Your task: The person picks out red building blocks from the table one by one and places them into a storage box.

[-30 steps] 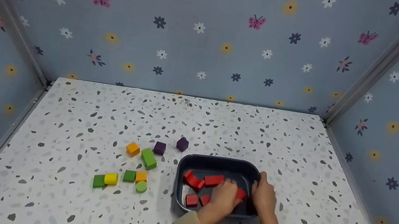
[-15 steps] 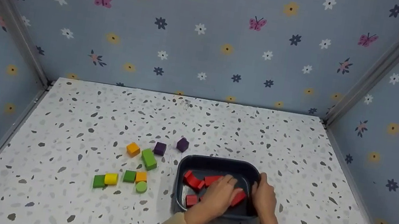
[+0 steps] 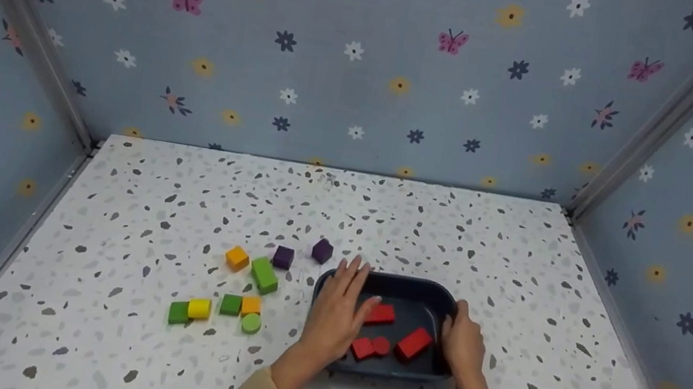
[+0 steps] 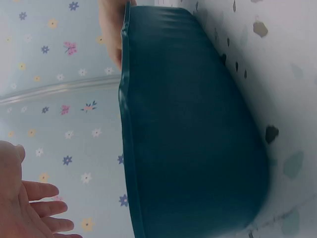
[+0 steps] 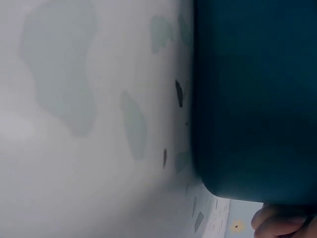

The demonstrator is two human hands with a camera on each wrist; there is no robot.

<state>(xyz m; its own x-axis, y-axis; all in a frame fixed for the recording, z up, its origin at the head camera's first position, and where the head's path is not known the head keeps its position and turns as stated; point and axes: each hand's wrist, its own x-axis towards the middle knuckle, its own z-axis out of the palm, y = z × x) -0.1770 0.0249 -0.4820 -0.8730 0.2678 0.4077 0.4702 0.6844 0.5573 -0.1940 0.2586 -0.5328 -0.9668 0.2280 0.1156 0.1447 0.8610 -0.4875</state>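
A dark blue rectangular box [image 3: 418,289] holds several red blocks [image 3: 414,344]. My left hand [image 3: 335,311] is over the box's left side, its fingers straight and nothing held; it hides that part of the inside. In the left wrist view the same hand [image 4: 29,206] shows apart from the box wall [image 4: 193,114], with fingers extended. At the right end my right hand [image 3: 463,342] grips the rim, and its curled fingers [image 5: 280,223] appear at the bottom of the right wrist view.
Left of the box lie loose blocks: purple cubes [image 3: 283,257], orange [image 3: 237,258], a light green block [image 3: 264,275], dark green [image 3: 230,305] and a yellow cylinder [image 3: 200,308]. Patterned walls [image 3: 368,59] enclose the speckled table [image 3: 451,239] at the back and sides.
My left hand has moved left from among the red blocks in the middle of the box, and its fingers have straightened. The right hand keeps its grip on the rim.
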